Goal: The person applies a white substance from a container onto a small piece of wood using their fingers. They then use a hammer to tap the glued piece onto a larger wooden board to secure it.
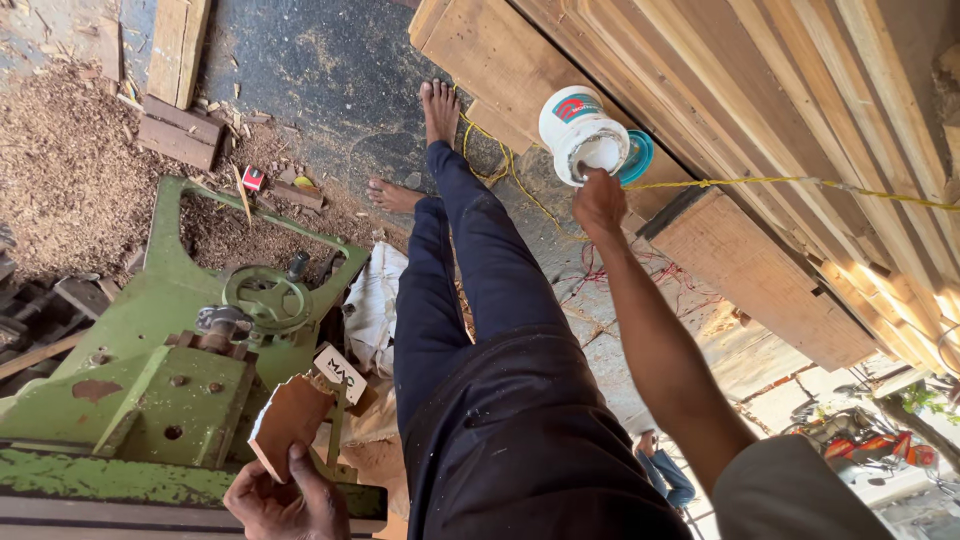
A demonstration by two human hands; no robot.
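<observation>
— White plastic tub (585,133), open mouth: where from the grip?
— Right hand (598,200) closed on its near rim, arm outstretched. Left hand (280,500), well apart, clasps a flat reddish-brown wood offcut (290,418).

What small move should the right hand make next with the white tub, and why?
Probably lift the tub clear of the planks. The right hand already has its grip on the rim, and the left hand is busy holding a wood piece.
</observation>
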